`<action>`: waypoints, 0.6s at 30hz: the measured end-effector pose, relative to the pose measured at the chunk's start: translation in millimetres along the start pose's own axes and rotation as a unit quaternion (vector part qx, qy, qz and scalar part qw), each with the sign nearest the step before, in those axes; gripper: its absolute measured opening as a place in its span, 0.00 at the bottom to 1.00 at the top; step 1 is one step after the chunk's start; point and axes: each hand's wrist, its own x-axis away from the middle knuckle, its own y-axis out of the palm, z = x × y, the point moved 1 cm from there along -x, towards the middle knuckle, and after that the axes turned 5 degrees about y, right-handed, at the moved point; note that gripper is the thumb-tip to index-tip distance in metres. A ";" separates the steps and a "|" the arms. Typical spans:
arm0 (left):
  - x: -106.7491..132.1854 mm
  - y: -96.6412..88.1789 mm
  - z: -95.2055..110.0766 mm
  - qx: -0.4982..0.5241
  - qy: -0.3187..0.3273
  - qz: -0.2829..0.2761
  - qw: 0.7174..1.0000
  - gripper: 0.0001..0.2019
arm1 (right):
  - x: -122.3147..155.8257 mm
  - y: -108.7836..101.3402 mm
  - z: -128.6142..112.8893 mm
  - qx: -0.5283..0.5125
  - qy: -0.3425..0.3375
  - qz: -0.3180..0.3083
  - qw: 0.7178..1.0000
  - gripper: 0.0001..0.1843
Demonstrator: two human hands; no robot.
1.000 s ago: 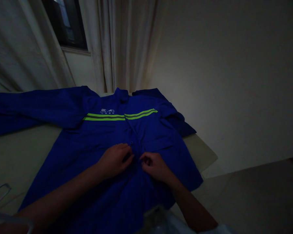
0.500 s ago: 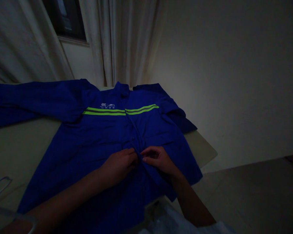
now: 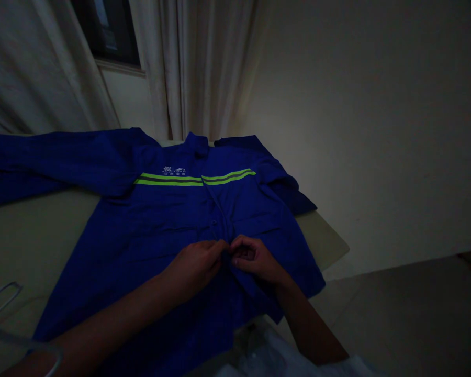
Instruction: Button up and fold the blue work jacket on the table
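A blue work shirt (image 3: 149, 230) with two bright green chest stripes (image 3: 192, 179) and a small white logo lies face up on a pale table (image 3: 27, 241). Its collar points toward the curtains and one sleeve stretches far left. My left hand (image 3: 194, 264) and my right hand (image 3: 255, 257) meet at the shirt's front placket, fingertips pinched on the fabric edges just below a button (image 3: 214, 222). Both hands are closed on the cloth and touch each other.
A thin wire hanger (image 3: 2, 301) lies at the table's left edge. Pale curtains (image 3: 192, 68) and a dark window (image 3: 108, 29) stand behind the table. A bare wall and floor lie to the right. Something pale and crumpled (image 3: 275, 358) shows at the bottom.
My two hands have drawn closer together on the placket and now touch. The view has shifted down a little, so the shirt sits slightly higher.
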 end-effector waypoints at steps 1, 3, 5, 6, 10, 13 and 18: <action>0.0 0.4 -0.2 -0.003 0.002 0.000 1.000 0.12 | -0.5 0.0 0.3 0.006 -0.006 0.002 1.000 0.17; 0.0 0.7 -0.9 -0.009 0.003 0.000 1.000 0.09 | -1.5 0.2 0.3 0.031 -0.025 0.007 0.999 0.15; -0.1 1.0 -2.1 -0.013 0.005 0.001 1.000 0.08 | -2.1 1.3 -0.6 0.061 -0.048 0.012 0.997 0.12; -0.1 1.3 -2.8 -0.014 0.004 0.003 1.000 0.08 | -2.3 2.1 -1.5 0.074 -0.057 0.012 0.996 0.12; 0.0 2.9 -5.3 0.023 -0.018 0.020 0.999 0.07 | -1.7 5.3 -6.3 0.098 -0.082 0.010 0.992 0.10; -0.5 2.5 -4.8 0.055 -0.035 0.022 0.998 0.08 | -1.2 6.1 -8.4 0.123 -0.099 0.004 0.988 0.09; -1.0 -0.5 1.4 -0.008 -0.049 -0.024 0.998 0.05 | -1.4 4.0 -5.1 0.150 -0.089 0.024 0.984 0.08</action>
